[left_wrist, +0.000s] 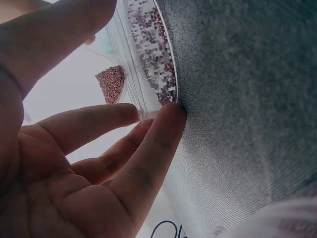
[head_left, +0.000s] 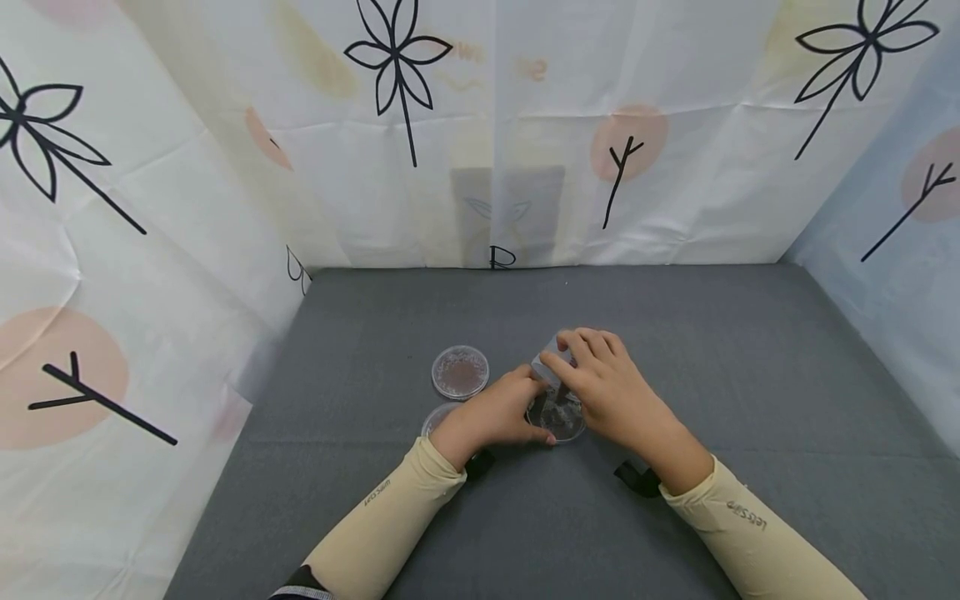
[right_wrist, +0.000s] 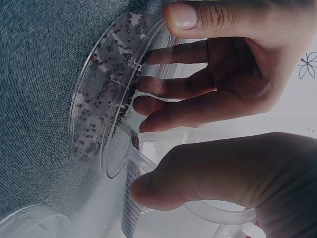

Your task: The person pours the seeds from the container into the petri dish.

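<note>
A clear petri dish lies on the grey cloth with dark reddish grains scattered over its bottom, also visible in the right wrist view. My left hand grips the dish by its rim, thumb on the near side and fingers on the far side. My right hand holds a clear plastic container tilted above the dish. A heap of reddish-brown grains shows inside that container in the left wrist view. Its mouth is partly hidden by my hands.
To the left stands a round clear dish with a pinkish-brown content. Nearer me, another clear dish is mostly covered by my left hand. Dark wrist straps hang under both wrists. Patterned cloth walls enclose the grey table.
</note>
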A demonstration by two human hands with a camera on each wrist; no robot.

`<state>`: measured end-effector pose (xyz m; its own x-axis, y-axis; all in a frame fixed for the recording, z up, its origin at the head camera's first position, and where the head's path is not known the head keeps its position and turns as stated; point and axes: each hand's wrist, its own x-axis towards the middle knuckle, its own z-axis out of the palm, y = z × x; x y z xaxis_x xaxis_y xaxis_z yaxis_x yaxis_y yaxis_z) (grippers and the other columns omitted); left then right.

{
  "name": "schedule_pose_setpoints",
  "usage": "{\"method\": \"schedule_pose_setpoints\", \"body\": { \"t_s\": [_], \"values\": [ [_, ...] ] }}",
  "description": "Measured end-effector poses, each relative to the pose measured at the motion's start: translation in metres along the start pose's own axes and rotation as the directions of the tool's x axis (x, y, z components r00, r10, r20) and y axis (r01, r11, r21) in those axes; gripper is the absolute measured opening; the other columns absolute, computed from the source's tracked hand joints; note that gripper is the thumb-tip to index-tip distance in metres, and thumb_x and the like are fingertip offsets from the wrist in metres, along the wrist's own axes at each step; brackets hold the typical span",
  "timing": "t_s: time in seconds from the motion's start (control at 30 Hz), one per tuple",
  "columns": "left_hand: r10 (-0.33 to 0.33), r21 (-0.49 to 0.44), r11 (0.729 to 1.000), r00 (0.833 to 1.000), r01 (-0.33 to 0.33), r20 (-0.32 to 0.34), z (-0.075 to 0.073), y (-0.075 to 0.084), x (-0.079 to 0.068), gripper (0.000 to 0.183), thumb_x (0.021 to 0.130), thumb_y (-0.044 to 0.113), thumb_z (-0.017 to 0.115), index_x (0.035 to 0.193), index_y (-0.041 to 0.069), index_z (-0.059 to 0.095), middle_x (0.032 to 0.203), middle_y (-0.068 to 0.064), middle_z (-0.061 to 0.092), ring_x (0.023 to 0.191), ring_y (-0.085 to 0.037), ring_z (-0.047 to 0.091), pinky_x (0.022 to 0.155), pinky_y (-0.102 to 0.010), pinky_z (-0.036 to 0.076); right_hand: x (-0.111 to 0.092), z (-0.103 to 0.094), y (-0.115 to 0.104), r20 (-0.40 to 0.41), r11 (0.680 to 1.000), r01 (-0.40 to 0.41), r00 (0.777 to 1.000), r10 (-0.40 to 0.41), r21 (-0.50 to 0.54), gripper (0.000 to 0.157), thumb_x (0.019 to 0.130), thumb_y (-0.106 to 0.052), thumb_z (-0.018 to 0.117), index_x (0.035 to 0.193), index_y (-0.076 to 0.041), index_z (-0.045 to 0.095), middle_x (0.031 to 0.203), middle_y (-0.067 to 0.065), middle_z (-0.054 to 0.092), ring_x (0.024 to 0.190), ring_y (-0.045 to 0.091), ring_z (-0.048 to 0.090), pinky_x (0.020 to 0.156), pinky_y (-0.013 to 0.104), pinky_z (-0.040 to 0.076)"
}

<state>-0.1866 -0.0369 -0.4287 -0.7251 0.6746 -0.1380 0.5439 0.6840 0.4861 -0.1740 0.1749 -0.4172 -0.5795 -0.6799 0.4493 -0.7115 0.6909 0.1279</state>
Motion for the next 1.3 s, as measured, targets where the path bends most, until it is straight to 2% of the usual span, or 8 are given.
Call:
{"method": "schedule_pose_setpoints", "body": {
  "t_s": [0.27, 0.53, 1.3],
  "values": [
    [-0.003, 0.008, 1.0, 1.0, 0.003, -0.003, 0.0004, 0.0004, 0.0007, 0.072, 0.087, 0.038, 0.09, 0.144, 0.002, 0.064, 0.134, -0.011, 0.062, 0.11, -0.019, 0.061, 0.094, -0.034, 0.054, -0.0001, -0.0009, -0.001, 0.008, 1.0, -0.013, 1.0, 0.013, 0.003, 0.062, 0.081, 0.014, 0.077, 0.136, -0.013, 0.065, 0.132, 0.017, 0.056, 0.125, 0.039, 0.051, 0.103, 0.058, 0.043],
    [-0.014, 0.01, 1.0, 1.0, 0.014, 0.0, 0.0004, 0.001, -0.0003, 0.073, 0.088, 0.039, 0.09, 0.146, 0.003, 0.063, 0.138, -0.012, 0.061, 0.121, -0.023, 0.063, 0.103, -0.037, 0.054, 0.0001, -0.0007, -0.0018, 0.006, 1.0, -0.013, 1.0, 0.013, 0.003, 0.062, 0.082, 0.015, 0.076, 0.136, -0.013, 0.065, 0.132, 0.017, 0.056, 0.124, 0.039, 0.052, 0.102, 0.058, 0.043],
    [-0.004, -0.011, 1.0, 1.0, 0.003, -0.01, 0.0001, 0.0009, -0.0012, 0.069, 0.087, 0.036, 0.09, 0.142, 0.003, 0.065, 0.136, -0.012, 0.061, 0.122, -0.023, 0.062, 0.104, -0.037, 0.054, 0.0005, -0.0011, -0.0029, 0.023, 1.0, -0.014, 1.0, 0.014, -0.011, 0.065, 0.079, 0.013, 0.079, 0.136, -0.013, 0.065, 0.134, 0.017, 0.056, 0.127, 0.04, 0.051, 0.103, 0.059, 0.043]
  ]
}}
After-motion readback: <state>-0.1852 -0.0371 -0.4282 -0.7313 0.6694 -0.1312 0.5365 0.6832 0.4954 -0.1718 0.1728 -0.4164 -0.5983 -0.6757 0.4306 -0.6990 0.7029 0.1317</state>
